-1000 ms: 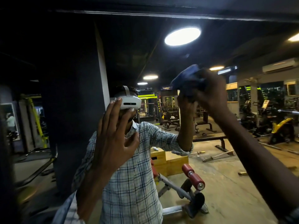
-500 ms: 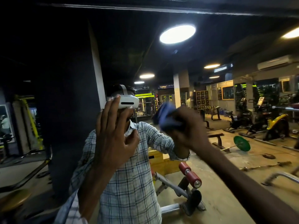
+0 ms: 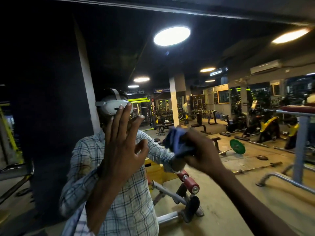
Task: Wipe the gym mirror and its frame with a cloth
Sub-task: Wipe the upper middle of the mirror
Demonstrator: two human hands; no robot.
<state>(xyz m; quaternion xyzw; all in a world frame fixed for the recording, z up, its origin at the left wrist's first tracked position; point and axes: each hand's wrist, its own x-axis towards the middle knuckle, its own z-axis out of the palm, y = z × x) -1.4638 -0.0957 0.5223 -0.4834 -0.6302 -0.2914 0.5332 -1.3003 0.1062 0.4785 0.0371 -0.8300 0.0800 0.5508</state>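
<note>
**Mid-wipe, palm on the mirror**

Braces on the mirror with the left hand, fingers straight and spread. Grips the bunched blue cloth in the right hand, against the mirror at chest height. Risks leaving fingerprints from the bracing palm; could also skip the frame overhead, well apart from the cloth.

I see a gym here: the wall mirror reflects a barbell with a green plate, yellow exercise bikes, racks, and a bench with red roller pads.
</note>
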